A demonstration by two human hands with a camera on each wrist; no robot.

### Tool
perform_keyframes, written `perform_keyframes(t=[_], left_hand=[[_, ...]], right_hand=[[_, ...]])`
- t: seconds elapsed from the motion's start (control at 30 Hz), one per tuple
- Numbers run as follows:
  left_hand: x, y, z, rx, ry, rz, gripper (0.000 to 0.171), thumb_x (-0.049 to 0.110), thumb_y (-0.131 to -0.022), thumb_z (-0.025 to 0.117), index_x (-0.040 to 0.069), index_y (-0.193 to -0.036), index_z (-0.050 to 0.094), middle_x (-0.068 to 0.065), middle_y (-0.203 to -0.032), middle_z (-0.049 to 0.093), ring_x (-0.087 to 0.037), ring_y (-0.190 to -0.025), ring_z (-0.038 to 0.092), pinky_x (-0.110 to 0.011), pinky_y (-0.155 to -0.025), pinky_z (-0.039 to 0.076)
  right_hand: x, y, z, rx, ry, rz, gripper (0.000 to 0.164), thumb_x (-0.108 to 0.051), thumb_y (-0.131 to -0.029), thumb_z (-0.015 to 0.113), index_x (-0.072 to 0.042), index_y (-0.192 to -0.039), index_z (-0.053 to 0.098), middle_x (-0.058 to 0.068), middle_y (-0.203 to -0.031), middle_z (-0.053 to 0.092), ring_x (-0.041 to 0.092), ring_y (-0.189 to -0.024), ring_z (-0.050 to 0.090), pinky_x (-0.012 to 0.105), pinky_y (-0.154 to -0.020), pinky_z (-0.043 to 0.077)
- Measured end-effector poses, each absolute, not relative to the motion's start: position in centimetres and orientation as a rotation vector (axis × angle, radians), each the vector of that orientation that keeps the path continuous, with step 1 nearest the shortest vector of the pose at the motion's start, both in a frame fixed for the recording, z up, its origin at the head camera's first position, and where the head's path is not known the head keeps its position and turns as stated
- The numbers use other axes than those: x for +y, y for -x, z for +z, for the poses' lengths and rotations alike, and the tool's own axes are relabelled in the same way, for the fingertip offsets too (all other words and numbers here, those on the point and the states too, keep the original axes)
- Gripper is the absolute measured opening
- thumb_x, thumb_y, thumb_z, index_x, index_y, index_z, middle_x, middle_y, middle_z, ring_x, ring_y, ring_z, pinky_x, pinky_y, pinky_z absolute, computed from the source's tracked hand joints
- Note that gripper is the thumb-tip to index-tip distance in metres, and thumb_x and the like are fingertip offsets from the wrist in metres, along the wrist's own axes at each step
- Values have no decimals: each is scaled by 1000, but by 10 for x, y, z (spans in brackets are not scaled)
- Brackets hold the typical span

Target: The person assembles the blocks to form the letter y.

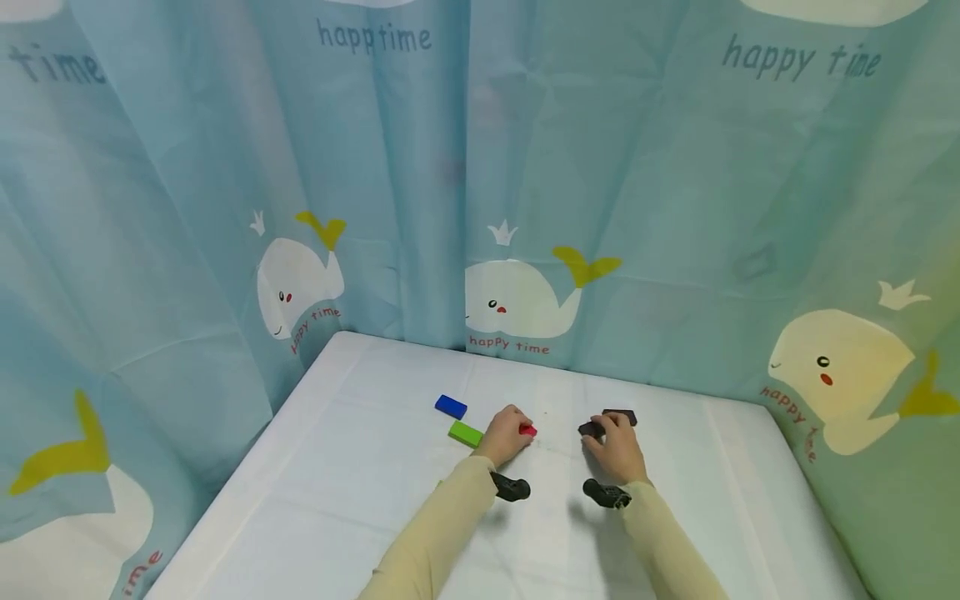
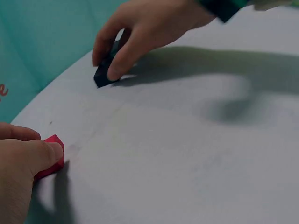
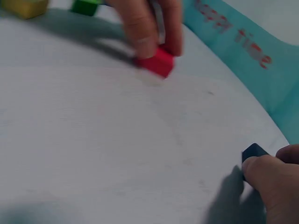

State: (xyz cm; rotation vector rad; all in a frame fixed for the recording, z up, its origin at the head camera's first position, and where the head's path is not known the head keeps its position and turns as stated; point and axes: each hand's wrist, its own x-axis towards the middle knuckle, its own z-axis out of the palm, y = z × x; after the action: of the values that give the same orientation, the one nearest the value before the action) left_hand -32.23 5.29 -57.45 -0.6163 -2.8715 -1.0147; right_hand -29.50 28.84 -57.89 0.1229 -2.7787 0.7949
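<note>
In the head view, with twelve away from the person, the desk (image 1: 720,467)'s far edge runs along a softly folded curtain (image 1: 420,167); there is room between the hands and wide toward three o'clock. The left hand (image 1: 505,437) pinches a red block (image 1: 528,431); at three o'clock from it, the right hand (image 1: 621,450) grips a black block (image 1: 589,429), with a dark block (image 1: 628,416) just beyond. Flat, rectangular green (image 1: 466,433) and blue blocks (image 1: 451,407) lie at nine and ten o'clock from the red block, on white, faintly creased covering.
</note>
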Motion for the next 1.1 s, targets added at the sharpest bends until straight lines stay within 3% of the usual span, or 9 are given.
perform_keyframes(t=[0.4, 1.1], left_hand=[[85, 296, -596, -2700, 564, -1176, 20, 13, -84, 78, 7, -102, 71, -2, -99, 61, -9, -89, 57, -21, -80, 48], [89, 300, -596, -2673, 513, -1275, 21, 15, -82, 80, 9, -101, 73, 0, -99, 63, -10, -91, 59, -22, -81, 48]], right_hand=[[295, 290, -580, -2788, -162, 933, 49, -16, -88, 71, 8, -127, 56, 34, -136, 37, 51, -127, 39, 62, -104, 31], [288, 285, -588, -2743, -121, 1029, 51, -24, -88, 74, 5, -128, 60, 29, -133, 46, 45, -128, 40, 58, -107, 30]])
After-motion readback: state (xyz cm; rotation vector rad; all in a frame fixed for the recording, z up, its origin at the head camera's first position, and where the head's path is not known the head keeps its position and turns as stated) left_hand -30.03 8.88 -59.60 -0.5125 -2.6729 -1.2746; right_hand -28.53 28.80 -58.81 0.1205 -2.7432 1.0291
